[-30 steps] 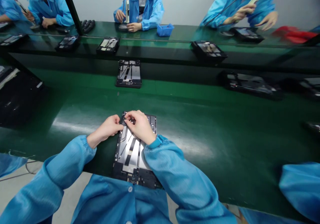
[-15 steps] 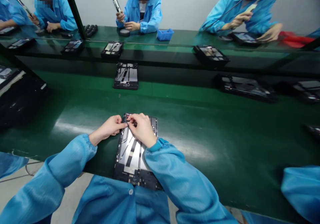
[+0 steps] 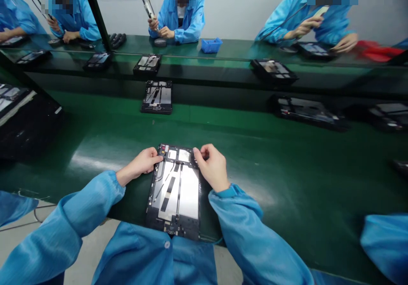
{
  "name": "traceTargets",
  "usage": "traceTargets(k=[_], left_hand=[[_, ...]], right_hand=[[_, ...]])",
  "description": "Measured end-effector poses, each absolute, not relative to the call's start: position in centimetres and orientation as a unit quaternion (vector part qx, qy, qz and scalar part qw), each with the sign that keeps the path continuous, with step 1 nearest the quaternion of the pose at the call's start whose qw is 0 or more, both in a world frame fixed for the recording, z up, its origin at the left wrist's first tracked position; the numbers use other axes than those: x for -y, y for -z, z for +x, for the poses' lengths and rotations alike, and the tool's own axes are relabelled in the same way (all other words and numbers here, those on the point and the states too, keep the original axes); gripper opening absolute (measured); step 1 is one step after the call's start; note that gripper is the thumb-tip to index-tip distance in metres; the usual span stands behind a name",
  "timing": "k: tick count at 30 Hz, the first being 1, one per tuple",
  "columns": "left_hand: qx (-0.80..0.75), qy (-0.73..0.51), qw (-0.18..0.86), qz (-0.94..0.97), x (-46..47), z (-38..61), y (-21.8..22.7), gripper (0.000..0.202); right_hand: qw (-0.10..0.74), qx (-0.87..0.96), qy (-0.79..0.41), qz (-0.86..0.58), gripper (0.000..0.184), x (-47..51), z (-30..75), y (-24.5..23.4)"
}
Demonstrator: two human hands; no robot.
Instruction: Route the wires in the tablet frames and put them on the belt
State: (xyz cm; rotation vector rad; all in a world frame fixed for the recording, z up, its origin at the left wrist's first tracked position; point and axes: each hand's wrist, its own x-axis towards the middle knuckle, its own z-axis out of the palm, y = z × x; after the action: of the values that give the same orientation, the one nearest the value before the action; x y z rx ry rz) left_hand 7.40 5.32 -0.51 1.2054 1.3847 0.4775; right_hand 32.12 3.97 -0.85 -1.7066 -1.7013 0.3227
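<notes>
An opened tablet [image 3: 189,187] lies before me at the table's front edge, its silver inner plate, dark frame and thin black cables facing up. My left hand [image 3: 142,162] grips its upper left edge, the thumb laid on the frame and the other fingers curled at the side. At the upper right corner, my right hand [image 3: 213,166] is closed around the edge, with the thumb over the frame. Some of its fingertips are hidden behind that thumb. Between both hands the tablet's top part shows two pale rectangles and a small red patch.
Beyond the green table [image 3: 287,183], another opened tablet [image 3: 157,97] lies at the back. More tablets rest on the raised strip and at right. A bulky black object [image 3: 28,128] stands left. Across the bench, people in blue hold tools near a blue basket [image 3: 211,45].
My right hand has moved from the tablet's upper left area to its upper right corner, uncovering the top part. My left hand stays at the left edge.
</notes>
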Motion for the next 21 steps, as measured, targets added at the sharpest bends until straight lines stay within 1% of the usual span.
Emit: traceTargets(k=[2,4,6,8,11,13,15,18,20,21], left_hand=[[-0.604,-0.201,0.520,0.569,-4.6,7.0,0.0,0.021],[-0.609,-0.196,0.410,0.650,-3.4,6.8,-0.4,0.028],[-0.596,-0.182,0.333,0.707,-2.1,6.8,-0.6,0.038],[-0.588,-0.188,0.327,0.715,-1.1,6.8,-0.4,0.043],[-0.588,-0.242,0.393,0.664,-0.7,6.5,-0.1,0.046],[-0.590,-0.281,0.452,0.607,-1.1,5.5,-0.2,0.050],[-0.602,-0.313,0.482,0.555,-2.2,3.4,-0.8,0.055],[-0.655,-0.335,0.448,0.508,-4.8,-2.7,-2.4,0.061],[-0.699,-0.321,0.418,0.484,-7.0,-8.1,-3.8,0.065],[-0.719,-0.307,0.398,0.481,-8.0,-10.8,-4.5,0.064]], right_hand=[[0.222,0.651,-0.140,-0.712,0.050,-3.4,33.1,0.9],[0.098,0.665,-0.145,-0.726,0.066,-2.9,33.4,0.7],[0.026,0.686,-0.130,-0.715,0.073,-2.4,33.3,0.3],[0.001,0.710,-0.115,-0.695,0.075,-2.1,32.9,0.1],[0.017,0.739,-0.118,-0.663,0.072,-2.0,32.1,0.4],[0.053,0.758,-0.125,-0.638,0.067,-2.0,31.5,0.9],[0.100,0.786,-0.140,-0.594,0.060,-1.8,30.9,1.3],[0.170,0.815,-0.174,-0.526,0.050,-1.5,30.1,1.7],[0.204,0.807,-0.193,-0.520,0.047,-1.3,29.8,1.9],[0.216,0.799,-0.199,-0.524,0.047,-1.3,29.8,2.0]])
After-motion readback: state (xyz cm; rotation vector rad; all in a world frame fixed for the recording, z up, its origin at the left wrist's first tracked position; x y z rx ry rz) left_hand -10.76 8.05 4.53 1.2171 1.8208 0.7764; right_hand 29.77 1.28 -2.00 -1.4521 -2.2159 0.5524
